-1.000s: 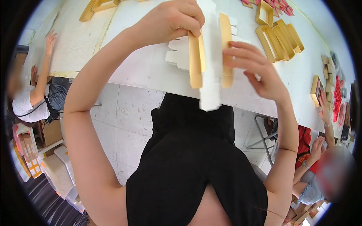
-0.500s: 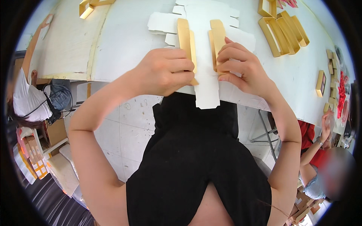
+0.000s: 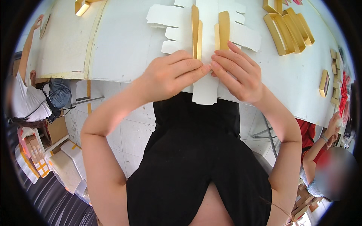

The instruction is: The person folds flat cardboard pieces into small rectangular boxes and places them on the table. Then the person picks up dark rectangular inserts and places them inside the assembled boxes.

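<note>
On the table in front of me lies a cardboard box blank (image 3: 204,92), white on the inside, with its near end flap flat and reaching over the table edge. Its two long gold side walls stand up, a left wall (image 3: 195,32) and a right wall (image 3: 224,30). My left hand (image 3: 173,73) is closed at the near end of the left wall. At the near end of the right wall, my right hand (image 3: 239,75) has its fingers pressed together. The fingertips of both hands almost meet over the middle and hide the folded ends. Flat white blanks (image 3: 166,17) lie underneath.
Gold open boxes (image 3: 288,32) stand at the far right, another gold box (image 3: 82,7) at the far left. A small gold box (image 3: 323,83) sits near the right edge. One person (image 3: 28,98) works at left, another person's arm (image 3: 318,147) shows at right.
My hands have moved inward from the outer sides of the gold walls, bringing the fingertips together at their near ends. The walls now stand more upright, and the blank sits slightly farther away.
</note>
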`<state>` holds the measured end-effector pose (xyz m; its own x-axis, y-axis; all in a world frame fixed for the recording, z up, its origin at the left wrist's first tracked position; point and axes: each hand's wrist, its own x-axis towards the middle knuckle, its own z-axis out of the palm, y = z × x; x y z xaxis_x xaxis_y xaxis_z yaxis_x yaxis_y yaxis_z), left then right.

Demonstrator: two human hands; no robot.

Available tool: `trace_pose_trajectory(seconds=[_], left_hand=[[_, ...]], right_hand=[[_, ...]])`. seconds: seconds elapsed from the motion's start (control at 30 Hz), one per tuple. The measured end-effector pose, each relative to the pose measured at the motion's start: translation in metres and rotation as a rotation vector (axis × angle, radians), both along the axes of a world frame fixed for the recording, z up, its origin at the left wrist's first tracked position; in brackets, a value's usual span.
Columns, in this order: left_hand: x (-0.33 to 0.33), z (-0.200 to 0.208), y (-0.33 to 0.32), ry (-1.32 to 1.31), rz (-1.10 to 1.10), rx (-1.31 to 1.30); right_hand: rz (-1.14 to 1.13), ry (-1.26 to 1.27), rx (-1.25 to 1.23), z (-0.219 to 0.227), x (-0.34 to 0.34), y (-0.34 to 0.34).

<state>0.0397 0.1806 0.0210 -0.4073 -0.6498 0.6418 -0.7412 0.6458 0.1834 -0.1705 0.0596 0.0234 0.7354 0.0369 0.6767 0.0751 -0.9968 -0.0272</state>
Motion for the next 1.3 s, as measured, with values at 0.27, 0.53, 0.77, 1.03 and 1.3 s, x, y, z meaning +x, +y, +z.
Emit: trace_pose_trajectory(seconds=[0.27, 0.53, 0.77, 1.03, 1.3], left_hand=[[0.013, 0.007, 0.005, -0.188, -0.162, 0.166], [0.007, 0.018, 0.006, -0.199, -0.11, 0.299], [-0.019, 0.001, 0.008, -0.134, 0.092, -0.014], [-0.018, 0.04, -0.017, 0.429, 0.305, 0.52], [-0.015, 0.036, -0.039, 0.329, 0.299, 0.478]], right_hand=[[-0.003, 0.062, 0.133, 0.006, -0.007, 0.005], [-0.021, 0.052, 0.268, 0.007, -0.004, 0.0], [-0.09, 0.011, 0.334, 0.002, -0.008, 0.002], [0.116, 0.146, 1.008, 0.036, -0.012, -0.002], [-0.095, -0.042, 0.305, 0.0, 0.012, 0.009]])
